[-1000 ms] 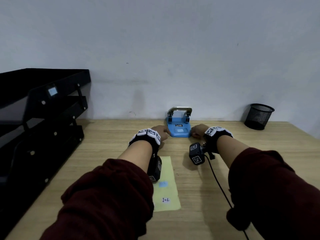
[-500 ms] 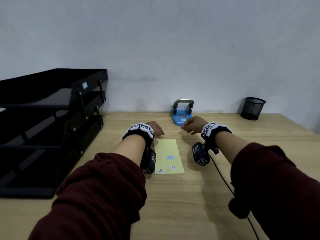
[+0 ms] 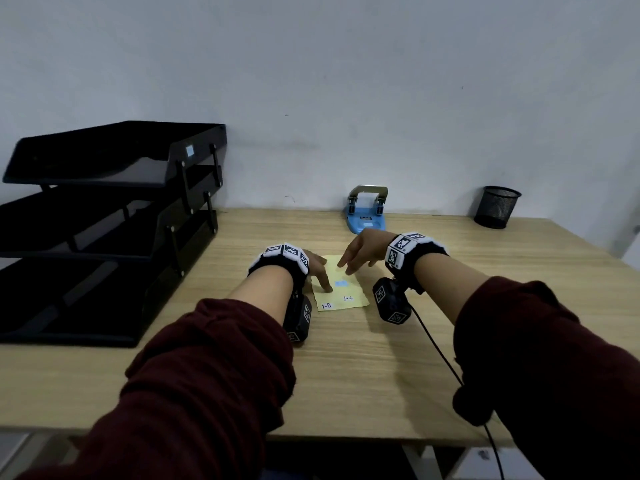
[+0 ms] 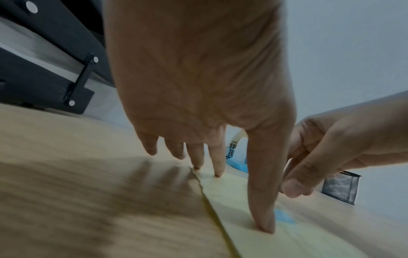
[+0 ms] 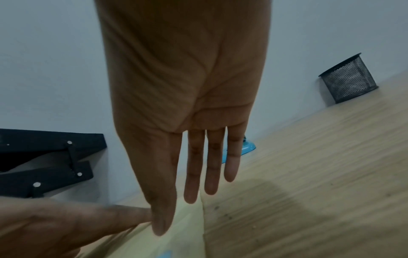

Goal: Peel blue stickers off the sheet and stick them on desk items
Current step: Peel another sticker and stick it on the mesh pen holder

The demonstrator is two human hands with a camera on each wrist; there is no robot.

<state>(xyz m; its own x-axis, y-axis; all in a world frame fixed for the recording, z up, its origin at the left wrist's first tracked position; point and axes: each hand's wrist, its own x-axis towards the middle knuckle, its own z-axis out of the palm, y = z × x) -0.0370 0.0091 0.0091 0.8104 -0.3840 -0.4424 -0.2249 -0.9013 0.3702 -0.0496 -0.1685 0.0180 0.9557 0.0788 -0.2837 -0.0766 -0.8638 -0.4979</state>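
Both hands were drawn back from the hole punch (image 3: 366, 216) at twelve o'clock, the left hand (image 3: 317, 268) flattened on the yellow sheet (image 3: 358, 299), the right hand (image 3: 362, 251) hovered loose-fingered, empty; the blue sticker (image 3: 341, 283) was best lifted by one corner.

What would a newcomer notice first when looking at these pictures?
First, the two hands at the desk's middle: the left hand presses the yellow sheet with straight fingers, beside its one blue sticker, and the right hand hovers above it. Next, the blue hole punch at the wall behind them, and the black tray stack on the left.
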